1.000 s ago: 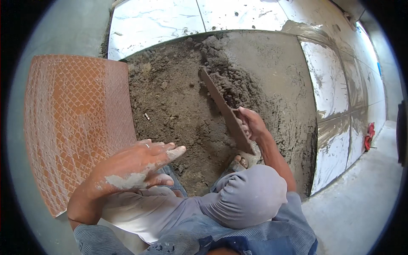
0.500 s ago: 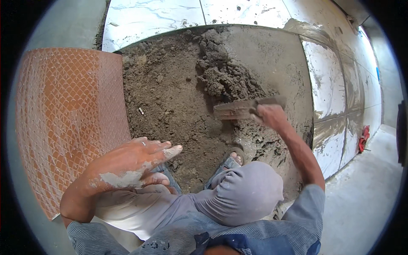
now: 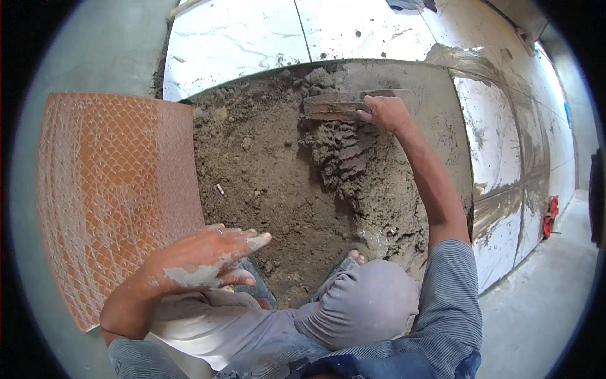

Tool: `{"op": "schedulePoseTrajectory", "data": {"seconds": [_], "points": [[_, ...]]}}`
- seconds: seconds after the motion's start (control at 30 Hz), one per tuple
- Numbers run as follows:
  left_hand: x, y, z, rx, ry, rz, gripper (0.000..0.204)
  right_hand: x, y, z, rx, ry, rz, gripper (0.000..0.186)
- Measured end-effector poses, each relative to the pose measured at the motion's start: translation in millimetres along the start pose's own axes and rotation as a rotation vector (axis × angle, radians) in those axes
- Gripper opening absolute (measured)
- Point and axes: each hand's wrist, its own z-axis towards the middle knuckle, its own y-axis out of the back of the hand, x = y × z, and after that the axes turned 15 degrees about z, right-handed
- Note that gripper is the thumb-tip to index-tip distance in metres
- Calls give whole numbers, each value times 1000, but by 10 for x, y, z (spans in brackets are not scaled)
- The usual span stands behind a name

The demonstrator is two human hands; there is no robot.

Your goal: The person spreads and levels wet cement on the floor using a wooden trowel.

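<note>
My right hand (image 3: 386,112) grips a long, flat plastering trowel (image 3: 333,107), smeared with wet mortar, at the far part of the mortar bed. Just nearer than the blade lies a rough ridge of dark mortar (image 3: 341,155). Right of the ridge, the mortar is flatter, with a wet grey sheen toward the far side. Loose, crumbly mortar (image 3: 259,170) covers the left part of the bed. My left hand (image 3: 202,258), crusted with grey mortar, hovers over my knee with its fingers stretched out, holding nothing.
An orange tile (image 3: 120,183) with its ribbed back up lies at the left. White marbled tiles (image 3: 233,41) border the bed at the far side, and mortar-smeared tiles (image 3: 489,136) at the right. A red object (image 3: 551,215) lies at the right edge. My feet stand in the mortar.
My right hand has pushed the trowel away from me to the far part of the bed, and the ridge behind it looks reshaped. My left hand stays stretched out over my knee.
</note>
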Motion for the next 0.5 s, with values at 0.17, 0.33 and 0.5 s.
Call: {"op": "schedulePoseTrajectory", "data": {"seconds": [0.17,0.33,0.5], "points": [[-65,56,-59,14,4,-24,68,-69,63,325,67,-121,-30,39],[-61,26,-116,-28,16,-55,68,-2,154,569,123,-276,19,39],[-137,36,-206,-13,-10,-5,68,-66,125,626,225,-384,155,39]]}}
